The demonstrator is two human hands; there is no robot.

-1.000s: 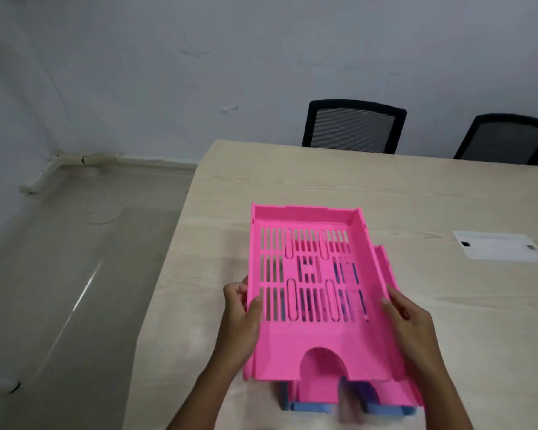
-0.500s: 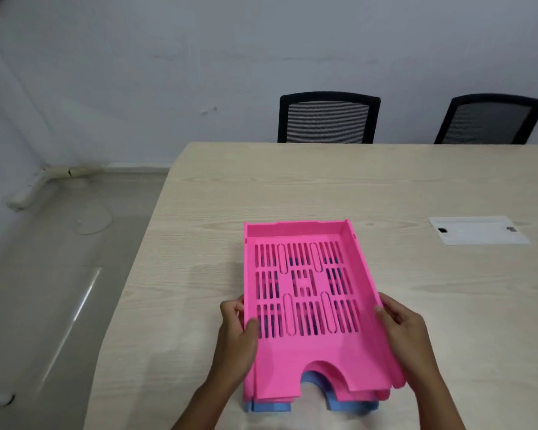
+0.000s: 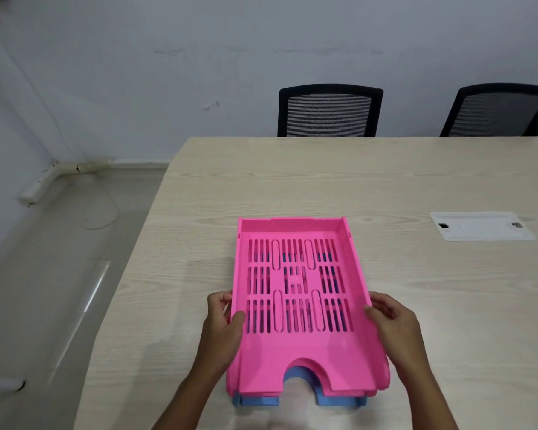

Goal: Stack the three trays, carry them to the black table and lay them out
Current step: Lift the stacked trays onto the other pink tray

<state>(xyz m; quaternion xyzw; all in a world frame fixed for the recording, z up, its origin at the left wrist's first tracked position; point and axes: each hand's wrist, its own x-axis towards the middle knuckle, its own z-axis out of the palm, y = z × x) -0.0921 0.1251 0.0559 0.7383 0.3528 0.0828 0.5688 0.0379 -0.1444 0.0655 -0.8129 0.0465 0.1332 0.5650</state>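
Observation:
A pink slotted tray (image 3: 298, 355) lies on top of a stack on the light wooden table (image 3: 323, 181). Under it a second pink tray (image 3: 381, 384) shows only at the right and front edge. A blue tray (image 3: 339, 401) is at the bottom, peeking out at the front. My left hand (image 3: 222, 324) grips the stack's left side wall, thumb over the rim. My right hand (image 3: 392, 321) holds the right side wall the same way. The stack rests on the table near its front edge.
A white cable cover plate (image 3: 480, 226) is set into the table at the right. Two black mesh chairs (image 3: 330, 111) (image 3: 500, 111) stand behind the far edge. The table's left edge drops to a grey floor (image 3: 44, 274) with a white cable duct along the wall.
The top pink tray has come down and settled squarely onto the other two. The view has tilted, so the stack sits lower and more centred. Both hands stay on its sides.

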